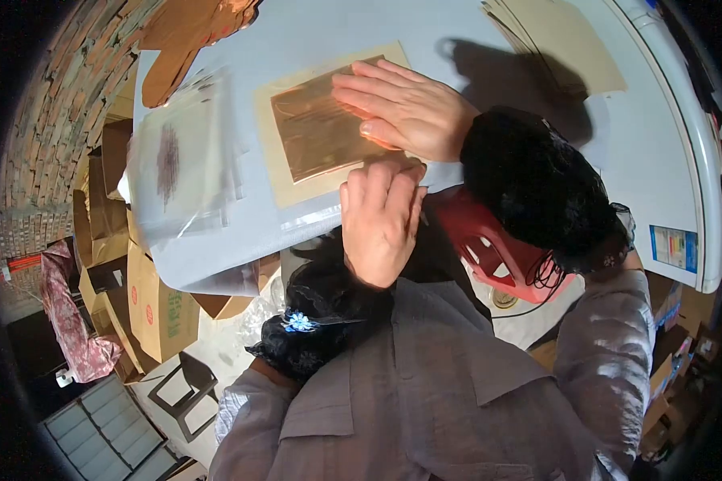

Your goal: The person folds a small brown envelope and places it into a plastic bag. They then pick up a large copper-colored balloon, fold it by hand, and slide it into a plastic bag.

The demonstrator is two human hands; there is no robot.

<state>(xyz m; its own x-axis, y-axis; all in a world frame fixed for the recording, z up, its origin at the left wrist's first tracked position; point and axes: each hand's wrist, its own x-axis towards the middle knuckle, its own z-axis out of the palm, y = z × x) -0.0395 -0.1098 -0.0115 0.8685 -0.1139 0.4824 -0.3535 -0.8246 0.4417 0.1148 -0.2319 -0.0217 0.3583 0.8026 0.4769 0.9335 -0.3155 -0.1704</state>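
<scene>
A shiny copper-coloured sheet (305, 132) lies on a cream card (287, 188) on the white tabletop. My right hand (417, 108) rests flat across the sheet's right part, fingers stretched out to the upper left. Below it, my left hand (381, 216) is closed at the card's near edge by the table's front. Its curled fingers hide whatever they may grip. Black fluffy cuffs cover both wrists; the left one (321, 321) bears a blue flower.
Clear plastic sleeves (184, 152) lie at left, below crumpled copper-coloured foil (172, 64). Several cream cards (569, 52) sit at the upper right. A red plastic chair (489, 240) is under the table's front edge. Cardboard boxes (156, 309) stand at lower left.
</scene>
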